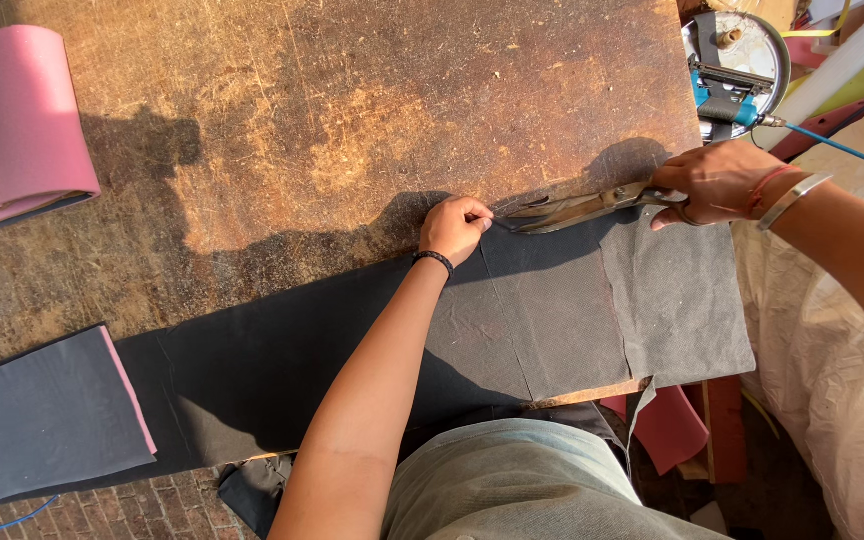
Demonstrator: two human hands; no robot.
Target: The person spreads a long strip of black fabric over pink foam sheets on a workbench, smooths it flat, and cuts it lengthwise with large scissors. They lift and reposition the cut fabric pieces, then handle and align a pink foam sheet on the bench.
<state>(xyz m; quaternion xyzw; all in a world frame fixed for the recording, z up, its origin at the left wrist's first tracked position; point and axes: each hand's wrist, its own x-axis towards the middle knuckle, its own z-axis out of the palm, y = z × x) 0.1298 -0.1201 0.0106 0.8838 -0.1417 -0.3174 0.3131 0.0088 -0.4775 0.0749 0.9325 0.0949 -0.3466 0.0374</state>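
Both arms are bare, with no sleeves on them. The left hand (455, 226) has a thin black band (433, 259) around its wrist. It looks like a ring of small dark beads. The right hand (714, 180) has two things on its wrist. One is a thin red thread (770, 183), tied close to the hand. The other is a flat, shiny silver bangle (792, 199), a little further up the arm. Low in the picture, the person wears a soft grey-green cloth (527, 480) over the body. It has a few folds in it
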